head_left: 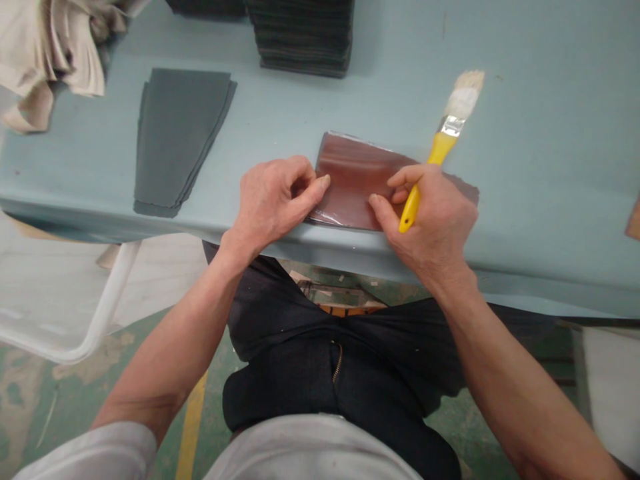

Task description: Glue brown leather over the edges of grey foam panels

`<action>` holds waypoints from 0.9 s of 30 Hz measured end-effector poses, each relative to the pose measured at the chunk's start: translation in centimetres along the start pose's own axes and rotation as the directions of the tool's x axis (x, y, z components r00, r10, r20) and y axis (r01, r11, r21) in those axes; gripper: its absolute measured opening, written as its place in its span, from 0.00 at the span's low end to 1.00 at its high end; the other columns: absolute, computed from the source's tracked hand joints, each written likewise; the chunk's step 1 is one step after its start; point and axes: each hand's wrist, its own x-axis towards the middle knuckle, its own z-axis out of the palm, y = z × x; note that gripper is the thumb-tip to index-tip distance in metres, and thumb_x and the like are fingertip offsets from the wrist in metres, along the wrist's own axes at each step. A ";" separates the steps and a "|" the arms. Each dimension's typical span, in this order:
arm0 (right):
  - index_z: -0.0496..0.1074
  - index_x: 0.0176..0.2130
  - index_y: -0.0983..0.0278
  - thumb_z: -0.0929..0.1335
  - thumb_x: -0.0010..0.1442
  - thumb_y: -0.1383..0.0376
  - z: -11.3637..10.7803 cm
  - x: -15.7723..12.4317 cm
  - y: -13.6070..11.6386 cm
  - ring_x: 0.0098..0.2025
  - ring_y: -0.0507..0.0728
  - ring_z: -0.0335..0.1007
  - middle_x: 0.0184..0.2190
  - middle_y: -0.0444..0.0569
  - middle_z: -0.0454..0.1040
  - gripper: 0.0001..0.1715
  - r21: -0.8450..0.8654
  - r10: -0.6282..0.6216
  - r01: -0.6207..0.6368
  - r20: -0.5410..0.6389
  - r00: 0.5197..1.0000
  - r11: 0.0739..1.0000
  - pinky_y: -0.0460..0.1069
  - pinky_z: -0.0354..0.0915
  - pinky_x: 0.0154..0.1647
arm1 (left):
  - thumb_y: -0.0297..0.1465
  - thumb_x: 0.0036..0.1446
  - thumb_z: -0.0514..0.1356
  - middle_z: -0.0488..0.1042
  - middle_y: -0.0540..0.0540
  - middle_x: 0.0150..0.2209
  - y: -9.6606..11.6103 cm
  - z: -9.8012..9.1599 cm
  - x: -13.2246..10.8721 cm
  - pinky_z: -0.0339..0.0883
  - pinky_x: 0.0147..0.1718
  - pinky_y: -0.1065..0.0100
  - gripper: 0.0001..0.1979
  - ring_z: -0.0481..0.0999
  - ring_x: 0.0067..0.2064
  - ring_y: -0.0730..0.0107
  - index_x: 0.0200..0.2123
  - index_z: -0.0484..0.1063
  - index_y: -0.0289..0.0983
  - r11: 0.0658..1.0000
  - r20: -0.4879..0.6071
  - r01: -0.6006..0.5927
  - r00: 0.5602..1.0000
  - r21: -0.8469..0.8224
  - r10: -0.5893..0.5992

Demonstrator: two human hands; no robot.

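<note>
A glossy reddish-brown leather piece [353,180] lies near the front edge of the pale blue table [540,167]. My left hand [273,200] is curled, its thumb and fingertips pressing the piece's left edge. My right hand [430,220] grips the yellow handle of a paintbrush [453,127] between palm and fingers, while its thumb and forefinger pinch at the piece's right part. The brush's pale bristles point away to the upper right, off the piece.
A stack of grey tapered cut pieces [180,137] lies at the left. A tall pile of dark sheets [303,33] stands at the back. Beige cloth [45,53] is heaped at the far left. A white plastic bin [65,300] sits below the table.
</note>
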 end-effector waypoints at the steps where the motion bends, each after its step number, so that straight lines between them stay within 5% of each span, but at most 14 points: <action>1: 0.73 0.46 0.56 0.73 0.64 0.58 0.0 0.0 0.0 0.38 0.62 0.77 0.34 0.46 0.80 0.11 0.001 -0.002 0.002 0.000 1.000 1.000 0.58 0.69 0.43 | 0.45 0.69 0.62 0.76 0.49 0.27 0.0 0.0 0.0 0.57 0.32 0.58 0.19 0.73 0.31 0.63 0.27 0.70 0.43 1.000 0.000 0.003 1.000 0.000 -0.003; 27: 0.73 0.46 0.56 0.73 0.65 0.59 0.0 0.0 -0.1 0.39 0.63 0.76 0.35 0.47 0.78 0.10 -0.042 -0.016 0.016 0.011 1.000 0.999 0.58 0.71 0.45 | 0.43 0.68 0.64 0.75 0.48 0.27 0.1 0.0 0.0 0.62 0.35 0.60 0.17 0.76 0.33 0.62 0.28 0.69 0.42 1.000 -0.006 0.010 1.000 -0.023 -0.010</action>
